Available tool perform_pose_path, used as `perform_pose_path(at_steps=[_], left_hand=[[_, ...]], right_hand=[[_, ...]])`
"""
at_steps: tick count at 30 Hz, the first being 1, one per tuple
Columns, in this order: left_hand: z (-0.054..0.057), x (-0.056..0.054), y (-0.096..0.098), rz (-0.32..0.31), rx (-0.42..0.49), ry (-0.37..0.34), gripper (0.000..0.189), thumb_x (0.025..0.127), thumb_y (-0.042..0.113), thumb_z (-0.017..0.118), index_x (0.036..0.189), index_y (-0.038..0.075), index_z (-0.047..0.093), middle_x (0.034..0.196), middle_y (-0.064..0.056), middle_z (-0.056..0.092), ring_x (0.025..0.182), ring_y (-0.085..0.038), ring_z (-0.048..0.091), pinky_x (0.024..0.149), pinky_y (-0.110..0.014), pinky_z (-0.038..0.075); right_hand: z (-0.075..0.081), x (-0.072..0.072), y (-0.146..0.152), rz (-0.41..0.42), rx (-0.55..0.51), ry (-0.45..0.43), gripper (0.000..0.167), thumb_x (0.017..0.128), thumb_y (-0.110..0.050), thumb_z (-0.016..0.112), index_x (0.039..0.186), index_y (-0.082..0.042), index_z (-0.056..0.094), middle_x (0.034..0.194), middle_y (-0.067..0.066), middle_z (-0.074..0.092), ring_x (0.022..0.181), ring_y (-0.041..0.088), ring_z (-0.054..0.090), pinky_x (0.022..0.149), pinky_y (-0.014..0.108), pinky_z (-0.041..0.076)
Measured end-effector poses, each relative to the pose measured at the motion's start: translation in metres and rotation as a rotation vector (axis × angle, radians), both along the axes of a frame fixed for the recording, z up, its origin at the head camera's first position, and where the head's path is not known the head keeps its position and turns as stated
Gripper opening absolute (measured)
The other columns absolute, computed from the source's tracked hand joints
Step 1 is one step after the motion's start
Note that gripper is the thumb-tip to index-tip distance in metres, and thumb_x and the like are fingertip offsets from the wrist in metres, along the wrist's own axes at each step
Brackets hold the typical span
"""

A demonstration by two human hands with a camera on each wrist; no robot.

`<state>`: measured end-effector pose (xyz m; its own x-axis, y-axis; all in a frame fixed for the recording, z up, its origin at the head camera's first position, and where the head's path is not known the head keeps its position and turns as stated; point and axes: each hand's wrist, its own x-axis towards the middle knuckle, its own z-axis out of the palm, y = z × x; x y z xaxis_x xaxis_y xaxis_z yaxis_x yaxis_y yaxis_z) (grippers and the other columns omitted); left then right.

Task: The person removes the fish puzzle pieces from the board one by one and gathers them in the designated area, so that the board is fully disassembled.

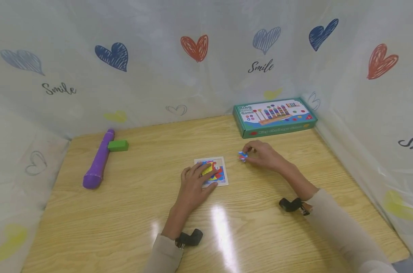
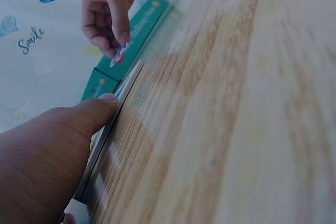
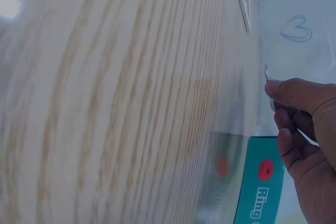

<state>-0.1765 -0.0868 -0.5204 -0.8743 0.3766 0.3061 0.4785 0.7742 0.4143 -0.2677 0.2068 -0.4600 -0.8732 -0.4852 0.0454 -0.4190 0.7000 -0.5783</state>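
A square jigsaw puzzle board with a pale frame and a colourful picture lies on the table. My left hand rests on it with fingers spread, covering much of its left part. In the left wrist view, the thumb lies along the board's edge. To the right of the board, my right hand pinches a small blue and red puzzle piece between thumb and fingers. The right wrist view shows that piece edge-on, held up off the table.
A green Ring Challenge Game box lies at the back right of the wooden table. On the left are a purple toy microphone and a green block touching it. A curtain printed with hearts encloses the table's back and sides.
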Motion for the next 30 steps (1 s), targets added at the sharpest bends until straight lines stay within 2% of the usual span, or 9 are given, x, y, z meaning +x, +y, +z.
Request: perform_pose_path(at_steps=[19,30], left_hand=[[-0.001,-0.001,-0.002,-0.003,-0.022,-0.008,0.044,0.097,0.044,0.062,0.139,0.03,0.061,0.148,0.001,0.05,0.143,-0.028,0.034,0.111,-0.058,0.021],[0.0,-0.001,-0.001,-0.007,-0.005,-0.025,0.044,0.097,0.043,0.063,0.139,0.029,0.061,0.148,0.0,0.05,0.143,-0.029,0.033,0.111,-0.058,0.019]], right_hand=[[0.0,0.0,0.025,-0.025,-0.02,0.028,0.02,0.087,-0.005,0.076,0.104,-0.004,0.066,0.105,0.01,0.066,0.098,0.029,0.06,0.085,0.045,0.051],[-0.001,0.001,0.038,-0.025,-0.013,0.047,0.018,0.087,0.0,0.074,0.103,-0.002,0.066,0.105,0.011,0.067,0.097,0.03,0.061,0.086,0.047,0.051]])
